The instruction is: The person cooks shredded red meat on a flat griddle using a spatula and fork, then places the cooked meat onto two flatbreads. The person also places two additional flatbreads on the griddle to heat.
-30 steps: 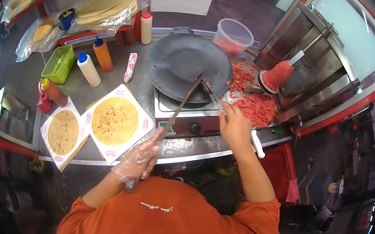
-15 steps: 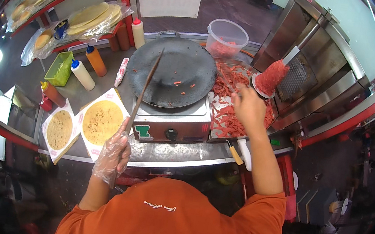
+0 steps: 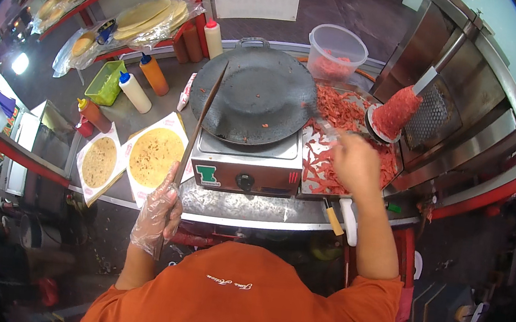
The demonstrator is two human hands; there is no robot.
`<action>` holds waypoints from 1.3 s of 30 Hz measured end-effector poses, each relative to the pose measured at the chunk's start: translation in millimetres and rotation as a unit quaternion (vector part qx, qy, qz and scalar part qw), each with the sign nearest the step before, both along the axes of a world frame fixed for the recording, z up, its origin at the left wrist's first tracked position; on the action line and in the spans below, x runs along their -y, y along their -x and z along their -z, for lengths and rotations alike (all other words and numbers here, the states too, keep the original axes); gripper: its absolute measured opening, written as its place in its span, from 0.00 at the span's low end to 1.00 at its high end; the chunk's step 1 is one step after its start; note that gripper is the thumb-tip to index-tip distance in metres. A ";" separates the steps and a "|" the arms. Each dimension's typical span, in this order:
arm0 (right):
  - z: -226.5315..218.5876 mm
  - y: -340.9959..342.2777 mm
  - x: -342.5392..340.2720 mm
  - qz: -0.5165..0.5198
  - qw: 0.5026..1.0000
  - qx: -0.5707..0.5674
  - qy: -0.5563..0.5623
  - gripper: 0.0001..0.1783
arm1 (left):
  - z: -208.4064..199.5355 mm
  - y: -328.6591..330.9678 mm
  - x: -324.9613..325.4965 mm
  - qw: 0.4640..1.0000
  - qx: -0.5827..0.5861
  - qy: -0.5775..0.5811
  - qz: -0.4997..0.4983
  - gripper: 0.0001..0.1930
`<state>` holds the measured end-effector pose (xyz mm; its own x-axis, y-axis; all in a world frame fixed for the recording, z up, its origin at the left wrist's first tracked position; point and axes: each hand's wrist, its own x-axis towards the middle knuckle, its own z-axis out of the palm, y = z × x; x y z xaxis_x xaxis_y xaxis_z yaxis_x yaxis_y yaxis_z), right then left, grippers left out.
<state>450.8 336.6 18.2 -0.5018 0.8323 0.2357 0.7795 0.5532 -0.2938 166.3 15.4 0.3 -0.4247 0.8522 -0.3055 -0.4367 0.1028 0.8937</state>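
"Meat shreds [image 3: 316, 179], right of centre: are your fingers set?"

"Left hand [image 3: 157, 218] clamps the long dark tool [image 3: 205, 113]; right hand [image 3: 357, 163] grips a blurred tool [image 3: 328, 129]. Keep that one low, avoiding spills."

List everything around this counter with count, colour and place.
Round metal griddle: one, dark grey, on stove
Boxy metal stove: one, silver and brown, centre
Rectangular metal tray: one, silver, right of stove
Shredded meat: uncounted, red, across the tray
Cone of meat: one, red, tray's rear right
Round plastic tub: one, clear, behind the tray
Round speckled flatbreads: two, tan, left counter
Round bagged flatbreads: uncounted, pale yellow, upper left
Plastic squeeze bottles: at least four, white, orange, brown, left
Rectangular plastic basket: one, green, left
Tool handles: two, white and yellow, tray's front
Left hand: one, clear plastic glove, gripping long thin brown tool
Right hand: one, bare, holding blurred tool above tray
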 end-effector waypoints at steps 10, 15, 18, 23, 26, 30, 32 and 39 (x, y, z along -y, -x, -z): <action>3.8 53.8 71.3 -0.116 0.993 -0.031 0.019 0.25 | -6.4 7.0 -28.8 0.998 -0.041 -0.001 0.047 0.39; 29.1 4.9 22.8 0.094 0.990 -0.089 -0.057 0.24 | -2.6 -7.9 -55.6 0.995 -0.060 -0.011 0.080 0.42; 62.4 -62.8 14.8 0.173 0.978 -0.111 -0.024 0.23 | 5.8 -26.4 -80.4 0.990 -0.083 0.011 0.110 0.43; 99.4 -121.7 32.0 0.200 0.973 -0.091 -0.072 0.28 | 15.2 -71.0 -113.6 0.980 -0.099 0.026 0.170 0.44; 118.6 -150.7 40.2 0.231 0.907 -0.259 -0.237 0.27 | 18.7 -111.8 -140.7 0.980 -0.072 0.001 0.187 0.44; 175.4 -240.3 83.0 0.421 0.597 -0.613 -0.300 0.18 | 30.4 -164.7 -182.7 0.979 -0.064 -0.041 0.187 0.43; 209.9 -306.5 113.0 0.568 0.381 -0.686 -0.247 0.28 | 39.6 -182.4 -207.3 0.971 -0.111 -0.023 0.210 0.42; 275.0 -460.8 182.7 0.663 0.307 -0.654 -0.194 0.26 | 42.7 -174.9 -223.8 0.932 -0.126 0.050 0.335 0.42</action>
